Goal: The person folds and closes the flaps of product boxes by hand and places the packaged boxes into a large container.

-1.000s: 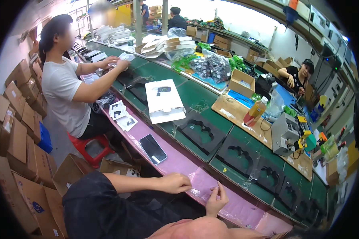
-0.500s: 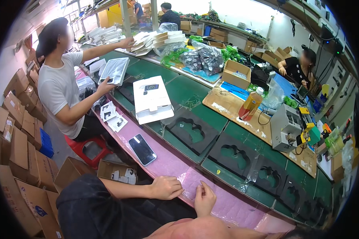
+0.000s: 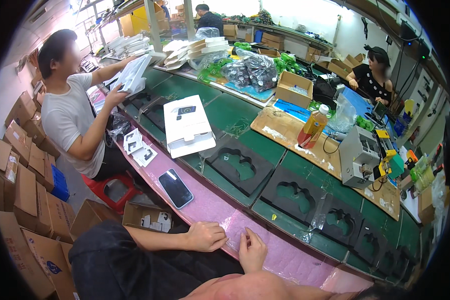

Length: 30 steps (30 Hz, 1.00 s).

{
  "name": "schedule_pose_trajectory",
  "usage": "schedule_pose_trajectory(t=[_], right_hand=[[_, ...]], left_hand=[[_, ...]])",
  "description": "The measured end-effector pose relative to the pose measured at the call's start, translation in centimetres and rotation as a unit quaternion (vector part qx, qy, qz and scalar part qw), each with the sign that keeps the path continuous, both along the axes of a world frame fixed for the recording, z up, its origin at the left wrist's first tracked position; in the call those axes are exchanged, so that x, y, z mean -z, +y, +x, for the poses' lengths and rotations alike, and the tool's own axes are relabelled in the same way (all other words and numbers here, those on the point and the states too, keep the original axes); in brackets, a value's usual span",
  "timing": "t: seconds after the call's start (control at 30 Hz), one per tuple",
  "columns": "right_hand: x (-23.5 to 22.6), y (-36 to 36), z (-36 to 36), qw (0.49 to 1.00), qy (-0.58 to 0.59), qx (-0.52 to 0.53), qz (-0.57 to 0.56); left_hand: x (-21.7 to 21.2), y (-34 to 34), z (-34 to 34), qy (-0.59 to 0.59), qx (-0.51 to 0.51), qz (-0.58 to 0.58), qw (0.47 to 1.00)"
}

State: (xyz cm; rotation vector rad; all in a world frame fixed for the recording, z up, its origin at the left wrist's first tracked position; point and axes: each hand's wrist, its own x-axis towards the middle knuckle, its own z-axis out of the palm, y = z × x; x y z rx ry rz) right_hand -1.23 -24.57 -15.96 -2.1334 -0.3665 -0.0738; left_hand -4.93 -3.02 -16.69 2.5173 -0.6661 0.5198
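Observation:
My left hand (image 3: 206, 236) rests in a loose fist on the near edge of the pink bubble-wrap mat (image 3: 280, 250), its knuckles up and nothing showing in it. Just to its right, my right hand (image 3: 252, 251) lies on the mat with bent fingers and the thumb apart, holding nothing that I can see. The hands do not touch. Beyond the left hand, a smartphone (image 3: 175, 188) with a dark screen lies flat on the mat. Farther off, a white printed box (image 3: 188, 125) lies on the green conveyor (image 3: 230, 112).
Black foam trays (image 3: 241, 165) with cut-outs line the conveyor. At the left, a co-worker (image 3: 67, 107) holds a white box (image 3: 133, 74). Paper cards (image 3: 138, 147) lie nearby. A drink bottle (image 3: 313, 127) stands on a wooden board (image 3: 275, 131). Cardboard boxes (image 3: 32, 192) fill the left floor.
The co-worker at the left has tilted the white box up and drawn the reaching arm back toward it. My hands stay in place. The view has shifted slightly.

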Motion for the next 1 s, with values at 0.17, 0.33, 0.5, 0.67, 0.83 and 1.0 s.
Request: schedule_pose_trajectory(t=[0.17,0.33,0.5,0.67,0.83,1.0], right_hand=[[-0.1,-0.1,0.0,1.000,0.002,-0.012,-0.016],[-0.1,0.1,0.0,1.000,-0.002,-0.016,-0.024],[-0.2,0.2,0.0,0.999,0.008,-0.011,-0.029],[0.0,0.5,0.0,0.999,0.015,-0.008,-0.034],[-0.1,0.5,0.2,0.999,0.029,-0.009,-0.038],[0.3,-0.1,0.1,0.999,0.038,0.009,-0.038]], left_hand=[[0.4,-0.1,0.1,0.000,-0.002,0.001,1.000],[0.4,0.0,-0.1,-0.007,-0.009,-0.005,1.000],[0.3,0.0,-0.2,-0.007,-0.013,-0.007,1.000],[0.7,0.2,-0.4,-0.008,-0.024,-0.009,1.000],[0.9,0.1,-0.5,-0.007,-0.034,-0.008,0.999],[1.3,-0.3,-0.1,-0.021,-0.015,-0.025,0.999]])
